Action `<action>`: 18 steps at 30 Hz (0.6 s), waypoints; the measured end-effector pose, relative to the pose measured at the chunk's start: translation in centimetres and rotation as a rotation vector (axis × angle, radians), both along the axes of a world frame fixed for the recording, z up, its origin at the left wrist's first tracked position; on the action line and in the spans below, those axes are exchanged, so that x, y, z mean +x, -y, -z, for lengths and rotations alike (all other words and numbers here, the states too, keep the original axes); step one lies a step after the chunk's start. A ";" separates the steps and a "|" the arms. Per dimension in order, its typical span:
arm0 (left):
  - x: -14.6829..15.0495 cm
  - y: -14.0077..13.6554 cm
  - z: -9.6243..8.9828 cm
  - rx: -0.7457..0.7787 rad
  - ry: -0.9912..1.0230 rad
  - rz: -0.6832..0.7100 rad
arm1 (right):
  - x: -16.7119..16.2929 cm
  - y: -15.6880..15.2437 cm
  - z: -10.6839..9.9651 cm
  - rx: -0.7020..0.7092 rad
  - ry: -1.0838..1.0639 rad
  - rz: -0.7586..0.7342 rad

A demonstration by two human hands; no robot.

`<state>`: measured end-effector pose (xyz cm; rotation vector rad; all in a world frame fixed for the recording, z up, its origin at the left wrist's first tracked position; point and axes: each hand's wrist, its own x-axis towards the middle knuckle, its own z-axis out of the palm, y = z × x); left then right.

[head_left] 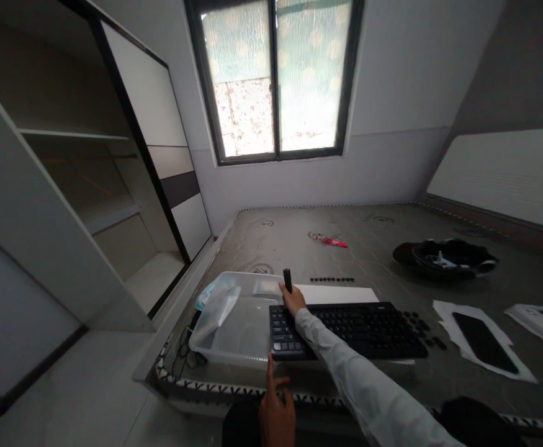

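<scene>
My right hand (293, 300) is closed around a short black cylinder (287, 280) held upright above the far left of a black keyboard (355, 329). What kind of thing the cylinder is, I cannot make out. My right forearm crosses over the keyboard and hides some keys. Below the keyboard's near left corner is my left hand (278, 403), open, its index finger stretched up towards that corner. Several small black keycaps (420, 326) lie loose at the keyboard's right end. A row of small black pieces (331, 279) is lined up beyond it.
Left of the keyboard sits a clear plastic bin (243, 332) with a plastic bag (228, 304). A white board (341, 293) lies behind the keyboard. Elsewhere on the mattress (280, 242) are a red strip (334, 241), a black cap (457, 257) and dark panels on white sheets (485, 341).
</scene>
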<state>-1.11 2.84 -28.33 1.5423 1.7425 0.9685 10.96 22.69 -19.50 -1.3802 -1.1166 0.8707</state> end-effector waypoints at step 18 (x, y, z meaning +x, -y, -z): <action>0.2 0.4 -1.1 -0.014 0.050 -0.008 | -0.9 2.1 0.0 0.148 0.256 0.179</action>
